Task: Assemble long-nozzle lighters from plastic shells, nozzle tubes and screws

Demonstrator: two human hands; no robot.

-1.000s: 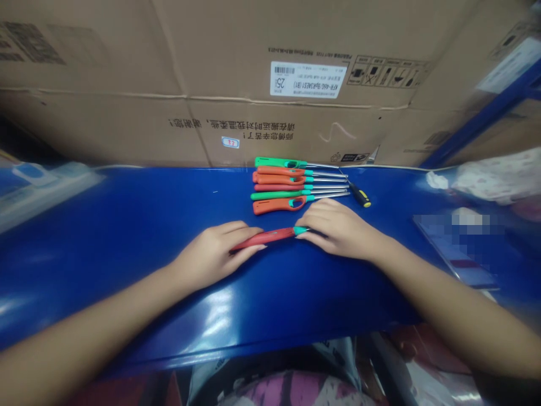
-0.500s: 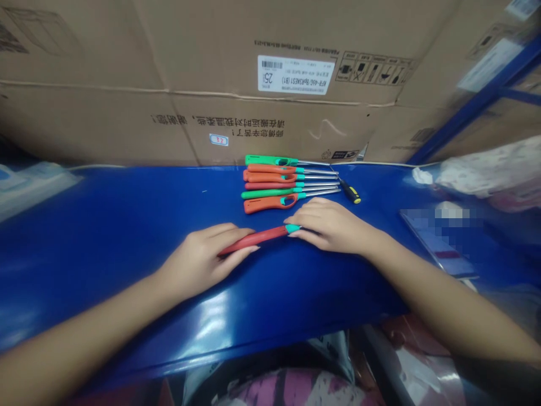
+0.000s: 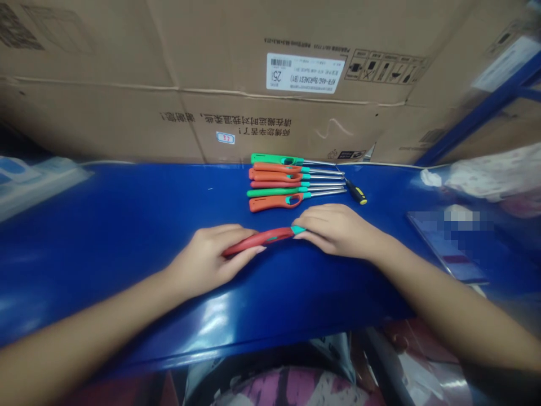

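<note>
A red long-nosed lighter (image 3: 260, 239) with a teal collar lies across the blue table (image 3: 127, 225) between my hands. My left hand (image 3: 211, 256) is closed round its red handle end. My right hand (image 3: 336, 228) covers the metal nozzle end, its fingers pinched at the teal collar. Just behind the hands, a row of several orange and green lighters (image 3: 279, 181) lies side by side, nozzles pointing right.
A black and yellow screwdriver (image 3: 357, 194) lies right of the row. Large cardboard boxes (image 3: 270, 79) wall off the back of the table. A flat card or booklet (image 3: 452, 242) lies at the right, a cloth bundle (image 3: 490, 172) behind it.
Both hands keep hold of the red lighter; it has tilted or turned slightly, and the view has shifted a little. The row of lighters stays put.
</note>
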